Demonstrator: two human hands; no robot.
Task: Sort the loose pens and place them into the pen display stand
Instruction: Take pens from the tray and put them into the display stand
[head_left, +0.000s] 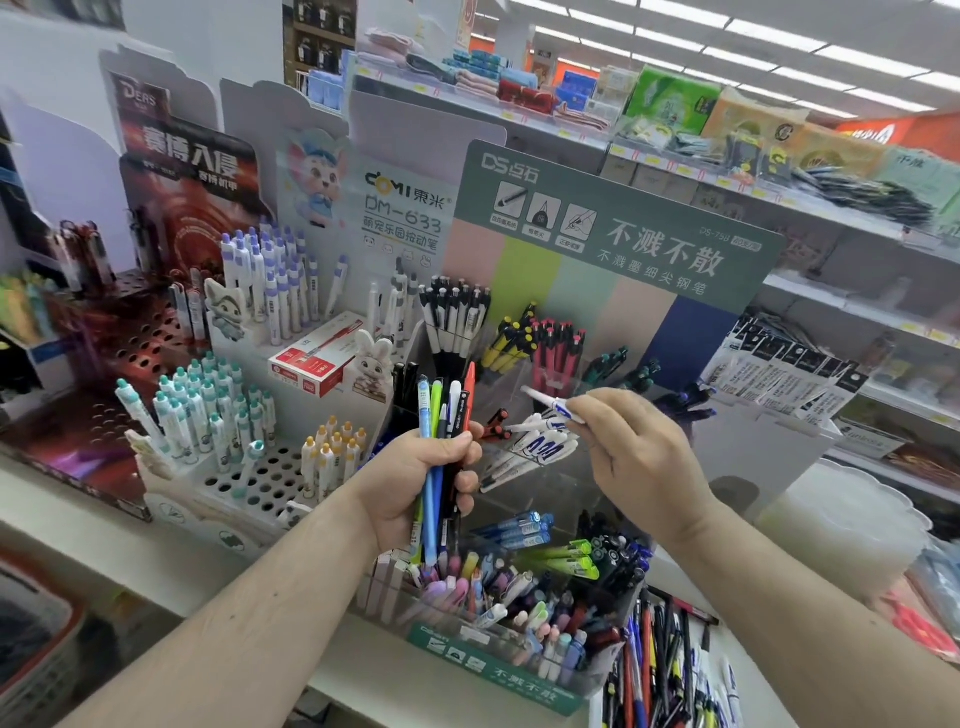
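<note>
Along a shop aisle of stocked shelves (675, 150), the tiered pen display stand (498, 670) sits on a pale counter (78, 525); left hand (415, 483) clenches a pen bundle (441, 415), right hand (628, 441) pinches a white pen (550, 404) above matching ones; it could drop into the wrong compartment
</note>
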